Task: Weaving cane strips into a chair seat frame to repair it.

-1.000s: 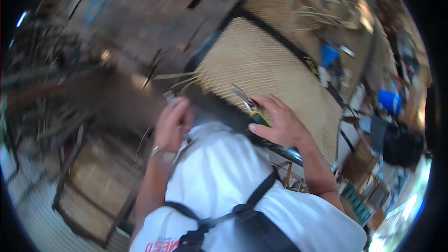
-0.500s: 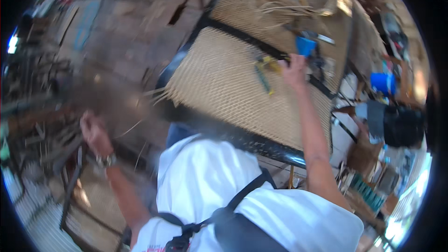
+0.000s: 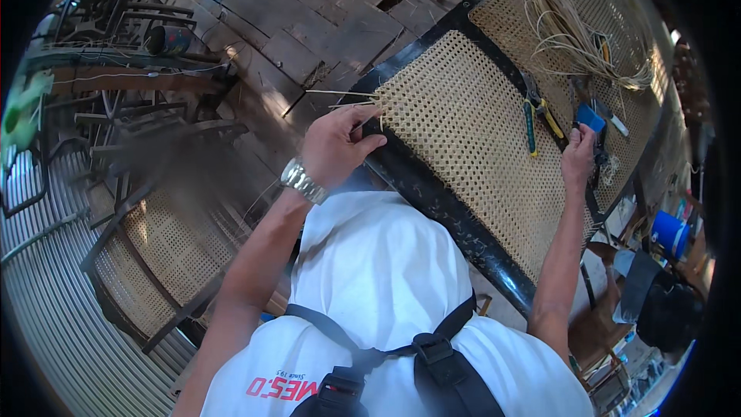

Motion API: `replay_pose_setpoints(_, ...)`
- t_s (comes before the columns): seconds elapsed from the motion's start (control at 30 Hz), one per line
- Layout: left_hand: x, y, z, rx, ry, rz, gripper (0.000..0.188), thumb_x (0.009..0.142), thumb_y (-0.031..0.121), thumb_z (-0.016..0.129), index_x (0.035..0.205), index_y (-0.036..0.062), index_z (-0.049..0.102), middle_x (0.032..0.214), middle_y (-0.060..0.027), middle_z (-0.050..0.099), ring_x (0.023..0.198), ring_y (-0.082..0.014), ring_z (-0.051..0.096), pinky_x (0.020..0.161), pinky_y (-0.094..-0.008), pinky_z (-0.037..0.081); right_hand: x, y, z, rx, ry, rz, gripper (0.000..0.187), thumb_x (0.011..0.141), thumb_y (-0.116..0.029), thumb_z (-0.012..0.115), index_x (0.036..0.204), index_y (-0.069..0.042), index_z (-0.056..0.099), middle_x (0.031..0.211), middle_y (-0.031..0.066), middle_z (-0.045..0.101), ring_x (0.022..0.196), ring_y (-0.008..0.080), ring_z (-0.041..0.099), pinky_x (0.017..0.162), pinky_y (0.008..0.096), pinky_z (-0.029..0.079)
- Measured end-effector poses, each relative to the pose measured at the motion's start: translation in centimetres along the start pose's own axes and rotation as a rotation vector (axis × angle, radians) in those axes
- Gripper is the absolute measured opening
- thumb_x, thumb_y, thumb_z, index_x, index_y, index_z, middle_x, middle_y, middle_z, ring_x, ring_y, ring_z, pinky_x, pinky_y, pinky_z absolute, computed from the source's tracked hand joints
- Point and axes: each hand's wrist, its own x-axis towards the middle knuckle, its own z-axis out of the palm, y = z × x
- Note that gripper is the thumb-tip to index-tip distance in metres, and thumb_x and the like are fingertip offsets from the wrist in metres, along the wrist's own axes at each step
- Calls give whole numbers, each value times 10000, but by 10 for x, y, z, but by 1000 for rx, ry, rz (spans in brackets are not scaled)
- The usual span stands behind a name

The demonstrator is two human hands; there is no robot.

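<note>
At the near left corner of a woven cane panel (image 3: pixel 471 139) in a black frame (image 3: pixel 455 224), my left hand (image 3: pixel 333 147) has curled fingers, its thumb over the frame edge. Loose cane strands (image 3: pixel 340 93) stick out past it, and what its fingertips hold is hidden. My right hand (image 3: pixel 577 158) is closed, thumb and forefinger at the lower edge of a small blue piece (image 3: pixel 590 117). Pliers (image 3: pixel 531 112) with yellow and green handles lie on the cane beside the frame's crossbar.
A coil of loose cane (image 3: pixel 559 23) lies on the far section, near a white-ended tool (image 3: pixel 619 125). Stacked dark chair frames (image 3: pixel 116 69) stand at left, above another caned seat (image 3: pixel 162 251) and corrugated sheeting (image 3: pixel 62 293). A blue bucket (image 3: pixel 669 233) is at right.
My left hand has come in from the far left to the panel's corner. My right hand has stayed near the blue piece. The whole view has turned, tilting the panel more steeply.
</note>
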Motion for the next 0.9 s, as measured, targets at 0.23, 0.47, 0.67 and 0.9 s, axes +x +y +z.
replay_pose_setpoints(0.23,4,-20,16,127,123,214,176,899,112,728,1064,51,733,830,-96,651,706,-216,609,640,-337,499,-48,-154,-41,500,-519,-196,258,975,-266,663,1016,-12,648,830,110,681,718,242,630,687,337,512)
replay_pose_setpoints(0.47,17,-27,2,7,-40,73,178,933,171,704,989,2,716,752,-106,576,627,-215,537,600,-332,445,-46,-214,-24,335,-718,-508,259,906,-259,716,932,-12,644,757,132,629,676,264,605,651,383,484)
replay_pose_setpoints(0.67,11,-20,2,40,-33,61,194,923,178,719,1054,36,738,771,-90,605,683,-197,571,638,-328,456,-34,-231,4,350,-752,-643,277,905,-281,715,942,-14,650,768,134,632,682,264,606,652,385,475)
replay_pose_setpoints(0.9,13,-17,2,28,-31,23,210,857,168,762,1039,63,754,830,-131,668,756,-273,650,703,-362,504,-22,-248,2,297,-836,-669,272,904,-292,714,932,-27,661,799,125,673,724,256,632,689,369,493)
